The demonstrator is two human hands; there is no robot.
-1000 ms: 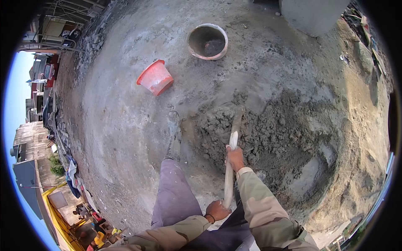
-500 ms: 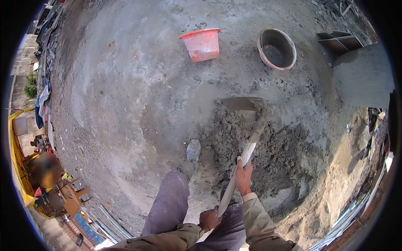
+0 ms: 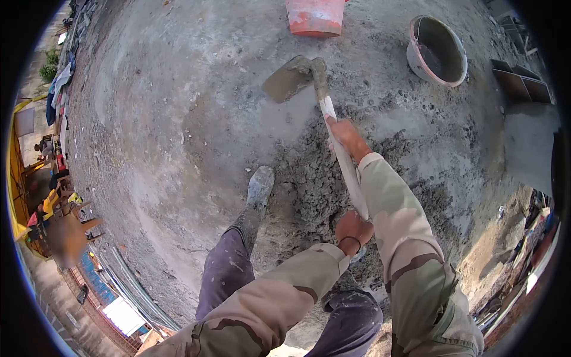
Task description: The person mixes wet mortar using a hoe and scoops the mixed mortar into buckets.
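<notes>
L hand (image 3: 354, 229) + R hand (image 3: 347, 138) gripping pale wood-handled, grey-caked metal hoe (image 3: 350, 172) | step: prob. hoeing lumpy grey wet-mix heap (image 3: 312, 193), blade (image 3: 285, 82) beyond it | nxt pull prob. needs firm grips

The left sleeve (image 3: 279, 297) is showing a camouflage print of tan, olive green and dark brown, its patches running in broad, curving bands; the right sleeve (image 3: 410, 238) is bearing the same print. From my distant post I am noting a plain, pale cuff (image 3: 371, 160) finishing the right one. A thin, dark band (image 3: 350, 239) is encircling the wrist of the left hand (image 3: 355, 226); both it and the right hand (image 3: 346, 137) are showing bare. The trousers (image 3: 227, 273) are appearing dusky purple, darker on the right leg, with pale specks dotting the cloth. I am also observing a tall boot (image 3: 260, 185), pale grey residue coating its toe.
</notes>
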